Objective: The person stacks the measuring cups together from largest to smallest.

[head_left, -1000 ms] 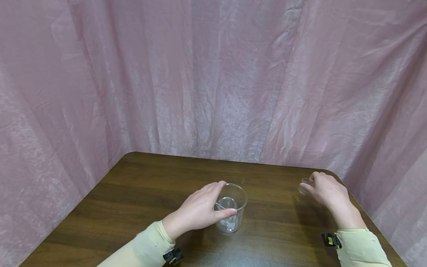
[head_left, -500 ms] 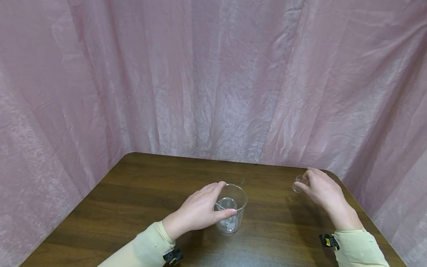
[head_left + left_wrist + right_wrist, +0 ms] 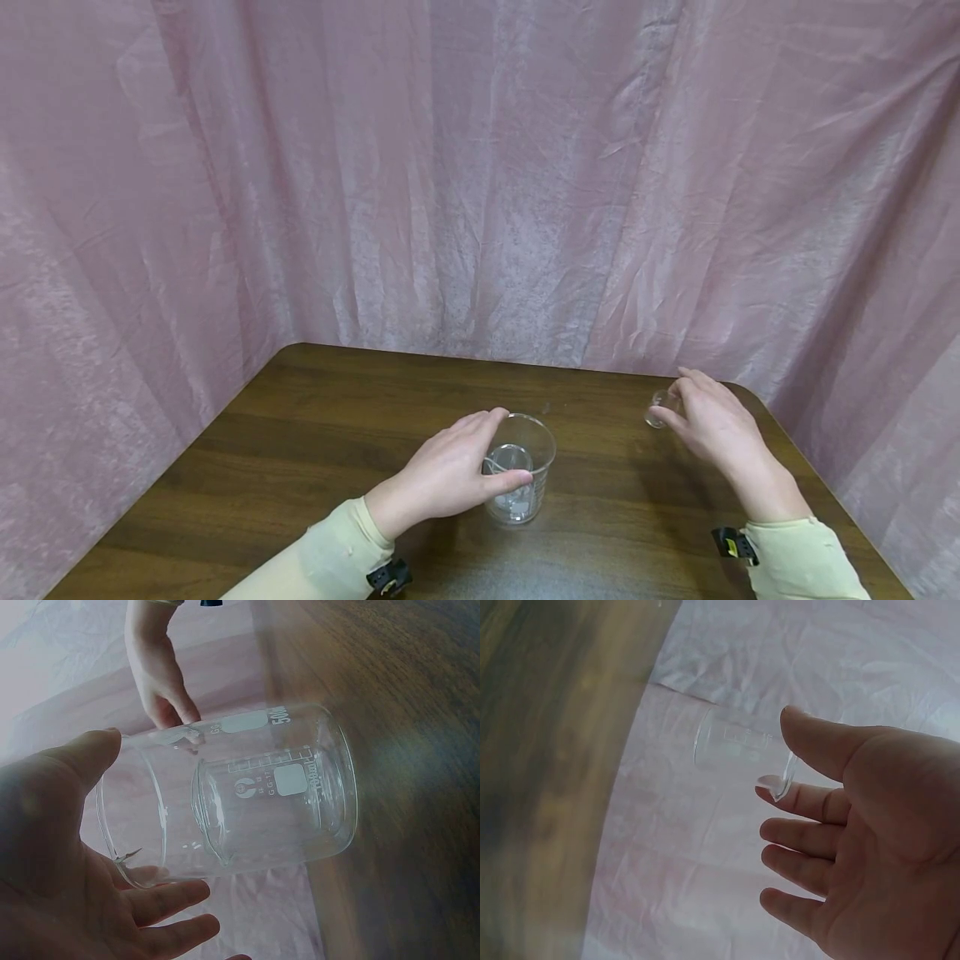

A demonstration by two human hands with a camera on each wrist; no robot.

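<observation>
My left hand (image 3: 442,475) grips a large glass beaker (image 3: 545,475) near its rim, thumb on the near side and fingers on the far side. The beaker stands upright on the table, and "500" shows on its wall in the left wrist view. Nested inside it is a smaller glass beaker (image 3: 291,780) marked 100 ml. Toward the table's back right, my right hand (image 3: 723,425) pinches a tiny glass beaker (image 3: 739,746) by its spouted rim between thumb and index finger. The other fingers of that hand extend loosely away from the glass. This tiny beaker is held above the table.
Both beakers are over a dark brown wooden table (image 3: 315,442) with rounded back corners. Pink curtains (image 3: 480,183) hang behind it and along both sides. A black wrist device (image 3: 390,577) is strapped at my left sleeve, another (image 3: 733,546) at the right.
My right hand has moved left and slightly toward the back with the tiny beaker in its pinch. The left hand and the large beaker have stayed in place.
</observation>
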